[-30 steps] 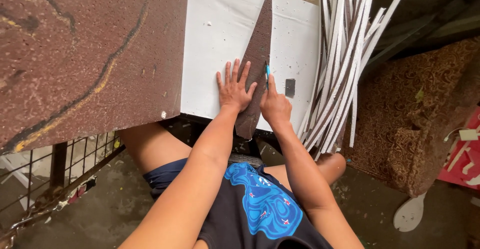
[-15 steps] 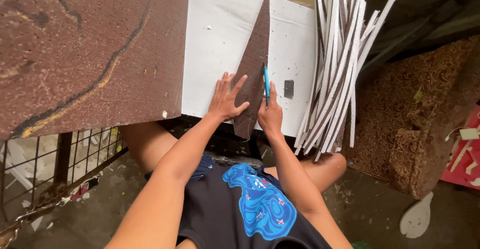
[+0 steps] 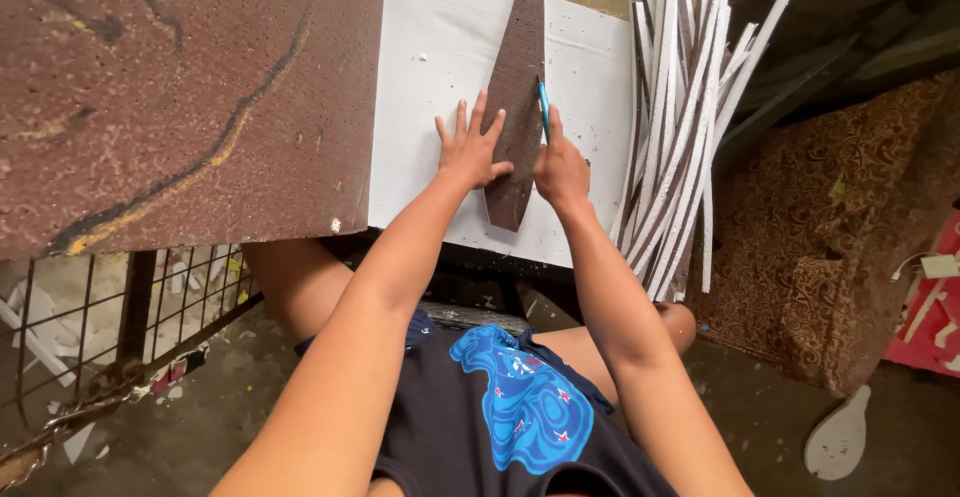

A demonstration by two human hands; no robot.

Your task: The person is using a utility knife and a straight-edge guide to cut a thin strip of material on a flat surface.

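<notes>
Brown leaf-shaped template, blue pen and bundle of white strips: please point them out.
Brown leaf-shaped template [image 3: 518, 77], head view, upper middle.
Blue pen [image 3: 543, 105], head view, shaft above the right hand.
Bundle of white strips [image 3: 680, 127], head view, middle.

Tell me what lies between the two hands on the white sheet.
In the head view, the brown leaf-shaped template lies between the left hand and the right hand, which holds a blue pen at its edge, over the white sheet.
</notes>
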